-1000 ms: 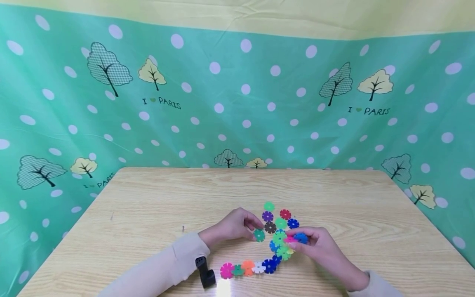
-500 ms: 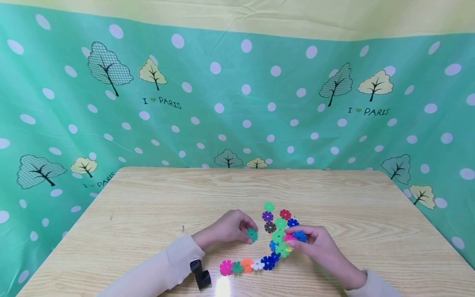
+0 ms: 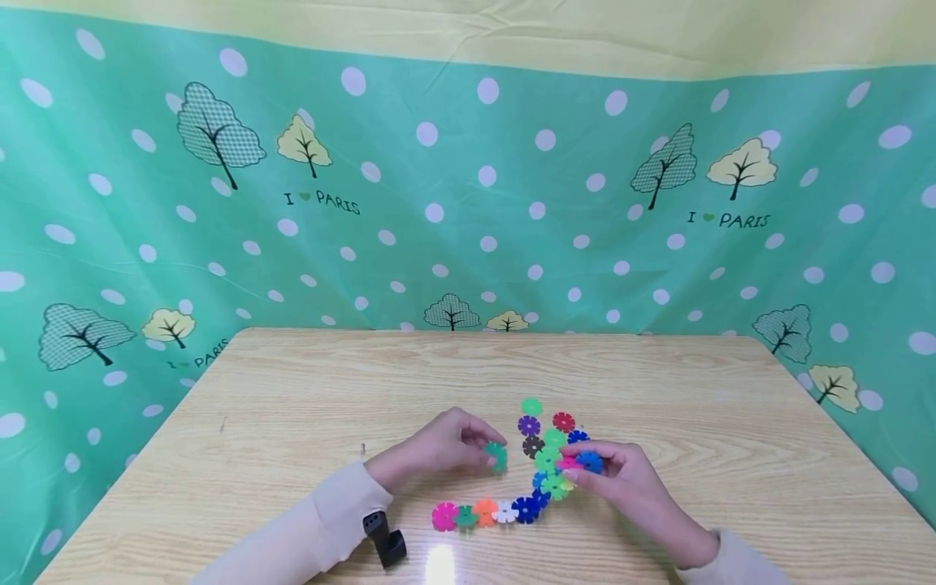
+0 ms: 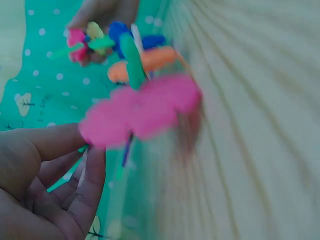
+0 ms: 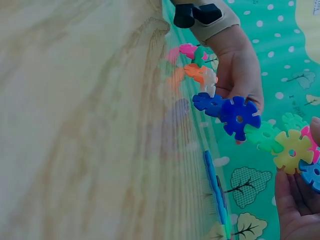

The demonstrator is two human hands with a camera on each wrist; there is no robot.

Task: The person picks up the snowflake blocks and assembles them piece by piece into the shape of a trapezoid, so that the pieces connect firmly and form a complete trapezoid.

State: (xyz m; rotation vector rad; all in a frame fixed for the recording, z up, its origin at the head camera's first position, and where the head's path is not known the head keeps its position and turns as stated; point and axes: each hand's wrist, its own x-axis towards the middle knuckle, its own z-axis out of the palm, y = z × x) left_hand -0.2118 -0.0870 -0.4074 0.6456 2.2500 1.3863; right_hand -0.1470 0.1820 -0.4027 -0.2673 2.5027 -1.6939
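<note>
Between the thumb and fingers of my left hand [image 3: 448, 443] is a teal-green notched snowflake disc [image 3: 496, 457], apart from the others. My right hand [image 3: 634, 487] pinches a cluster of interlocked snowflake discs by a pink disc [image 3: 568, 464], beside a blue disc [image 3: 589, 462]. In the right wrist view a yellow disc [image 5: 292, 152] shows at the right fingertips. From the cluster a chain runs left through blue, white [image 3: 505, 511], orange [image 3: 484, 513] and green to a pink end disc [image 3: 444, 517]. That end hides the held teal disc in the left wrist view.
Behind the cluster on the wooden table [image 3: 329, 382] are loose-looking discs: light green [image 3: 531, 405], purple [image 3: 530, 425], dark brown [image 3: 533, 447] and red [image 3: 563, 422]. A black wrist camera [image 3: 384, 539] is strapped to the left sleeve. A printed curtain [image 3: 468, 203] hangs behind the table.
My left hand has drawn left with the teal-green disc, away from the dark brown one, and the disc has turned. The chain's pink end has shifted slightly up in the head view.
</note>
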